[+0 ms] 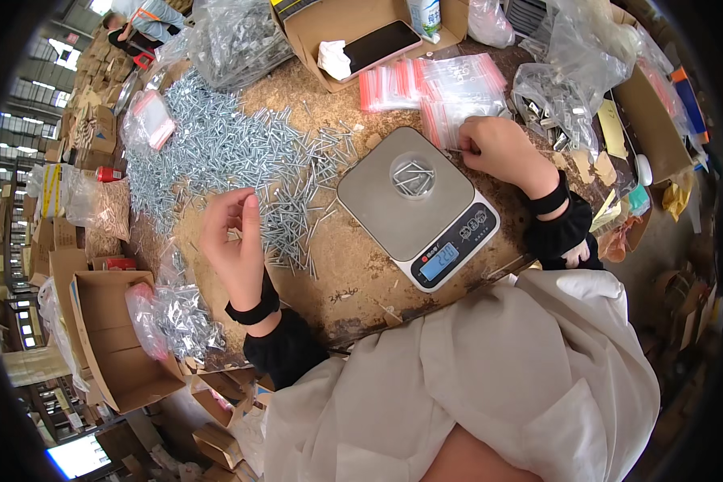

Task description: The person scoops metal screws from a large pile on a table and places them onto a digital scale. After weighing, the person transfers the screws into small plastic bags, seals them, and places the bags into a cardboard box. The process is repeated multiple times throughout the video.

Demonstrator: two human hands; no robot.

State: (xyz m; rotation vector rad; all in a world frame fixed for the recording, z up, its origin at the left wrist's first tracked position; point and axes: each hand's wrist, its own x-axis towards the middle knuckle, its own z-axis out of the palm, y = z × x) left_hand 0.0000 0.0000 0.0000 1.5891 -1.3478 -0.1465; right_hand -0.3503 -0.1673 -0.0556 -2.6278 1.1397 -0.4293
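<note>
My left hand [234,237] hovers at the near edge of a big pile of silver screws [209,136], its fingers curled in toward the thumb; what they hold, if anything, is hidden. My right hand [502,153] is closed at the near edge of a stack of clear zip bags [462,84] with red strips, its fingertips pinching a bag's edge. Between the hands stands a digital scale [369,193] with a lit display. On its plate sits a small clear round cup [412,176] with several screws inside.
A cardboard box [313,48] at the back holds a phone [381,48] and white tissue. Bags of metal parts [558,112] lie at the right. An open carton [124,337] and a bag of small silver parts [186,321] are at the left. A person [140,24] is far behind.
</note>
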